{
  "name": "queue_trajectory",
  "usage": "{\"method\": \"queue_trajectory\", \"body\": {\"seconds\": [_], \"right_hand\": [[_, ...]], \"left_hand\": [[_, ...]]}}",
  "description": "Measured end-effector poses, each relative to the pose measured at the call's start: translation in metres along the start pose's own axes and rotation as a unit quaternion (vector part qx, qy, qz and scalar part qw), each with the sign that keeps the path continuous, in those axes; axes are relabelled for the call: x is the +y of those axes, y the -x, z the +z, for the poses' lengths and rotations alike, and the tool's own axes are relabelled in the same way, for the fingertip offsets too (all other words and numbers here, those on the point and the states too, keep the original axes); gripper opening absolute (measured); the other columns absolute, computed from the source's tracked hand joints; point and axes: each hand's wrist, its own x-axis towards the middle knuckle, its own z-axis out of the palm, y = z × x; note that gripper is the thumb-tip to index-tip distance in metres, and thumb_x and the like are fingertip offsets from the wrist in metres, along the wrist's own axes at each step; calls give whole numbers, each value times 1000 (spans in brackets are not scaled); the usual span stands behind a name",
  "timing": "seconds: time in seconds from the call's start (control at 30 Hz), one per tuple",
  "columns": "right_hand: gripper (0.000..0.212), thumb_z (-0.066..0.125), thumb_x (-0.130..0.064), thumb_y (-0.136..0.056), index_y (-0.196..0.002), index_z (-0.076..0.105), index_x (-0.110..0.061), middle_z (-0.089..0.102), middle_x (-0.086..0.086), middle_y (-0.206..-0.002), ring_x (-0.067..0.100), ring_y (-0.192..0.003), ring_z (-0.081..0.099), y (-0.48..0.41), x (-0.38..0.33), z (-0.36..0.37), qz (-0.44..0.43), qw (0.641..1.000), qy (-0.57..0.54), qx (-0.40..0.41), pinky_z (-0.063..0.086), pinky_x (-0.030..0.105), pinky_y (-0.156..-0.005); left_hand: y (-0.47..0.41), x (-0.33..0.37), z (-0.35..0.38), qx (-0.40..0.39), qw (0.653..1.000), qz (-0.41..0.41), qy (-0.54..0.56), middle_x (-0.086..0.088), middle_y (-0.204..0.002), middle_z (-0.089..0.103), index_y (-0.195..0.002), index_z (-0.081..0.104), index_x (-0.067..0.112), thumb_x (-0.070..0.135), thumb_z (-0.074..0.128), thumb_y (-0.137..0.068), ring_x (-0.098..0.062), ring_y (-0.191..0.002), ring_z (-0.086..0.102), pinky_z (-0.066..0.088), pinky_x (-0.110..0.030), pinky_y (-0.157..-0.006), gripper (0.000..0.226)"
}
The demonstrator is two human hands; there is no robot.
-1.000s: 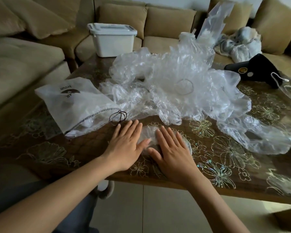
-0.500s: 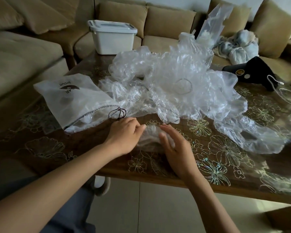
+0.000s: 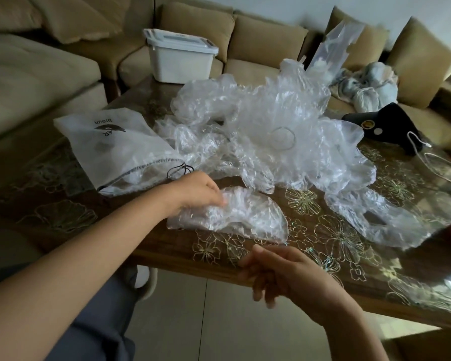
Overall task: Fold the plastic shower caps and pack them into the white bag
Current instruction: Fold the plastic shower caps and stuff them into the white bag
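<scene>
**Right hand [image 3: 284, 277] coming off the folded cap [image 3: 240, 214], left hand [image 3: 198, 191] keeping it**

Half a second ago both hands were working the cap. Now the right one is pulling back to the near edge of the counter [image 3: 63, 217], while the left is staying on the plastic.

At the left, the white bag [image 3: 115, 149] is lying flat on the counter. Its stitched mouth is turning toward the near edge, and its black drawstring [image 3: 179, 170] is trailing just beside the left hand. Something pale and crinkled is showing through near the mouth, so some caps are probably sitting inside already. The left hand's fingers are curling down onto the cap's left end and gripping it. The cap is resting on the counter between the two hands. The right hand is hovering at the counter edge, apart from the cap, its fingers loosely bent and holding nothing. Behind and to the right, the pile of loose caps [image 3: 271, 126] is spreading across much of the counter, unfolded.

This cap's fold is looking finished and the slide into the bag is coming next, but judging by the pile, most of the job is waiting. The cap itself is showing as a long, flattish crescent of clear, wrinkled film, looking springy enough to puff open.
</scene>
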Motion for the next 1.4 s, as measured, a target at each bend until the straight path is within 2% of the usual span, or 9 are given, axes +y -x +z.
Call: {"method": "queue_trajectory", "body": {"seconds": [0.2,0.4,0.57,0.7,0.87,1.03,1.17,1.3,1.4], "right_hand": [[91,90,-40,-51,-122,52,4,64,21,-118,32,-111,61,-20,-10,3,-86,974,-207,-41,53,32,-90],[53,60,-39,-83,-115,61,3,60,26,-119,32,-100,63,-36,-36,9,-126,972,-200,-5,53,40,-85],[15,59,-14,-87,-80,69,-5,67,12,-77,18,-64,63,-45,-33,6,-140,979,-100,107,54,27,-62],[27,63,-23,-83,-88,67,4,65,17,-81,24,-70,61,-40,-31,13,-128,989,-55,56,50,31,-65],[53,57,-50,-87,-77,62,2,59,16,-70,21,-67,52,-39,-33,10,-235,952,170,99,41,39,-60],[17,51,-6,-93,-79,60,-8,59,-1,-61,8,-55,54,-43,-43,8,-230,967,40,107,46,18,-52],[26,50,1,-87,-73,69,-10,64,4,-64,12,-54,60,-46,-43,9,-171,975,-135,49,51,20,-51],[33,50,3,-79,-69,76,-15,71,3,-71,14,-63,65,-44,-51,11,-189,974,-111,52,53,25,-61],[51,42,9,-89,-58,74,-16,70,1,-66,13,-59,64,-45,-55,9,-190,976,-76,77,52,23,-55]], "left_hand": [[33,12,-20,-97,930,2,354,-6,-93,69,-104,65,5,20,67,-71,-14,-80,64,54,-23,-70,36],[38,1,-10,-181,955,-37,233,-8,-102,71,-107,61,7,23,73,-66,-20,-93,66,55,-32,-81,46],[35,-4,-13,-181,965,-32,188,0,-105,71,-111,63,16,63,81,-37,-16,-102,66,53,-32,-88,90],[31,3,-2,-83,962,4,261,-1,-109,69,-108,66,14,37,71,-72,-15,-109,60,41,-32,-101,43],[25,1,1,33,980,74,182,-3,-89,69,-92,67,9,13,66,-85,-8,-78,64,49,-11,-66,8],[25,-4,-3,42,972,105,204,-8,-94,71,-98,67,6,8,66,-84,-15,-86,67,53,-18,-73,15],[22,-5,-3,45,958,86,269,-8,-91,71,-100,65,1,6,69,-78,-13,-78,67,56,-20,-68,24],[24,-1,-7,-33,910,16,413,-10,-76,63,-94,59,2,8,50,-89,-16,-61,62,52,-24,-51,11],[22,-5,-5,-129,878,-8,461,-15,-87,66,-111,57,-1,39,51,-82,-23,-73,64,54,-33,-65,50]]}}
